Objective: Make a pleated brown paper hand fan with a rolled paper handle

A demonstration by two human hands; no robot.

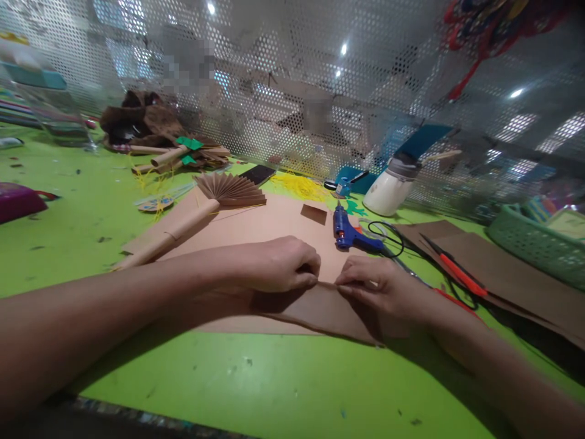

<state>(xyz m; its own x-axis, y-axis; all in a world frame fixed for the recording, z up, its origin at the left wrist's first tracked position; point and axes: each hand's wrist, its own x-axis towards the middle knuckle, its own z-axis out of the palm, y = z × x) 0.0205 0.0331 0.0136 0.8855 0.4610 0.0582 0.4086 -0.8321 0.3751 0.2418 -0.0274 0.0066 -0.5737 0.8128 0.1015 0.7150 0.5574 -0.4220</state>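
Observation:
My left hand [278, 265] and my right hand [377, 286] meet over a dark brown paper sheet [320, 311] lying on a larger tan sheet [256, 225]. Both hands pinch the brown paper's upper edge, fingers closed on a fold between them. The brown paper runs from under my left hand to below my right wrist. A pleated brown paper fan on a rolled paper handle [201, 210] lies just beyond my left forearm.
A blue glue gun [350, 231], black-handled scissors [388, 241] and a red-handled cutter [459, 274] lie right of the tan sheet. A white jar [388, 186], green basket [534, 244], phone [256, 174], paper scraps and a perforated metal screen [292, 91] stand behind on the green table [274, 378].

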